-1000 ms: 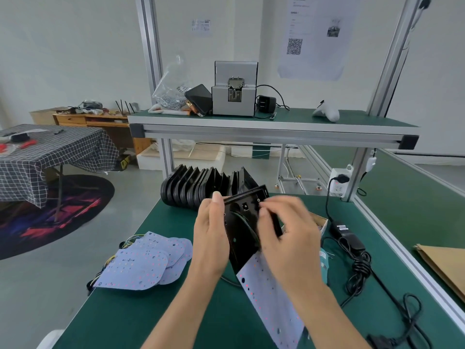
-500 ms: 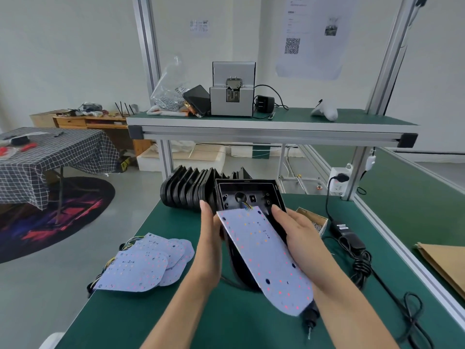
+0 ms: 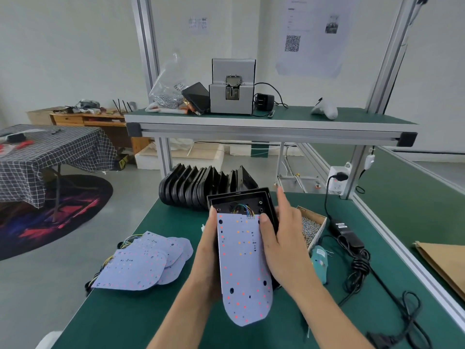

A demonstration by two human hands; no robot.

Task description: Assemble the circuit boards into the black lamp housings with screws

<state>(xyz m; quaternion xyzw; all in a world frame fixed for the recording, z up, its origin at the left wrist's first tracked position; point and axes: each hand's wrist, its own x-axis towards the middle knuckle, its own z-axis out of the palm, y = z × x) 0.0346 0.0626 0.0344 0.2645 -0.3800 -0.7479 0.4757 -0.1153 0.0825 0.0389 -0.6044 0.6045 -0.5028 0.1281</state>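
- Two hands hold one assembly above the green table (image 3: 141,316): my left hand (image 3: 210,258) cups the left edge of the black lamp housing (image 3: 239,197), thumb on the circuit board (image 3: 242,268).
- My right hand (image 3: 281,238) grips the housing's right edge, thumb pressing the board, index finger stretched straight ahead.
- I see the board lying on the housing, long axis running away from me, rounded end nearest me, wired end at the far, open end of the housing.
- Loose boards (image 3: 143,263) lie to the left; a row of housings (image 3: 201,185) stands on edge behind.
- At right, a box of screws (image 3: 310,226) and a coiled black cable (image 3: 357,263).
- On the upper shelf (image 3: 264,124) sits a grey machine (image 3: 232,89); a wall sheet carries a QR code (image 3: 292,43), its text unreadable.
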